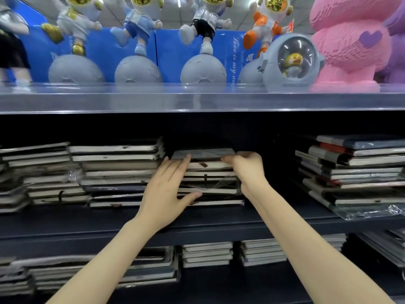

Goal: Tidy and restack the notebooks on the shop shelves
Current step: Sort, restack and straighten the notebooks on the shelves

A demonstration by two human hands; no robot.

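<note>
A stack of dark-covered notebooks [210, 183] lies flat in the middle of the dark shelf [219, 224]. My left hand [166, 189] lies against the stack's left front with straight fingers, its thumb under a lower notebook. My right hand [247, 170] is at the stack's right end, and its fingers pinch the top notebook [203, 153]. That top notebook is wrapped in clear film and sits slightly askew on the stack.
More notebook stacks lie to the left [118, 172], at the far left [43, 174] and at the right [355, 172]. Lower shelf stacks [207, 254] sit beneath. Astronaut figures [203, 40] and a pink block figure [350, 40] stand on the clear upper shelf [197, 99].
</note>
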